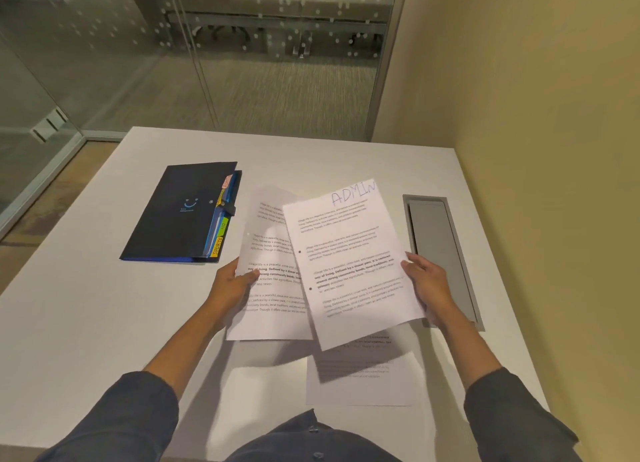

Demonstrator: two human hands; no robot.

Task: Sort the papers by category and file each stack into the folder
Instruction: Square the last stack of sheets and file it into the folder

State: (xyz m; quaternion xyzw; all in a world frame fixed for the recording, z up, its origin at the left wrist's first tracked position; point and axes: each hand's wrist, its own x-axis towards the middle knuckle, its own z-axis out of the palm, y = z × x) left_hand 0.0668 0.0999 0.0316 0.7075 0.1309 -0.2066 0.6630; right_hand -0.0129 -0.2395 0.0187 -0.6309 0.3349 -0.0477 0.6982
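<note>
The ADMIN sheet (349, 261) is held above the table (86, 323) by the right hand (427, 285) gripping its right edge, while the left hand (232, 285) grips another sheet (270, 288) beside it. More papers (360, 378) lie below; the folder (183, 212) lies closed, left. Best read each heading before laying it down, keeping piles well apart.

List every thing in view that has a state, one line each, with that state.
Folder: closed, flat on the table, coloured tabs sticking out at its right edge.
ADMIN sheet: lifted off the table, held by the right hand.
Second sheet: lifted, held by the left hand, partly behind the ADMIN sheet.
Sheet on table: lying flat, untouched.
Cable hatch: lid closed.
</note>
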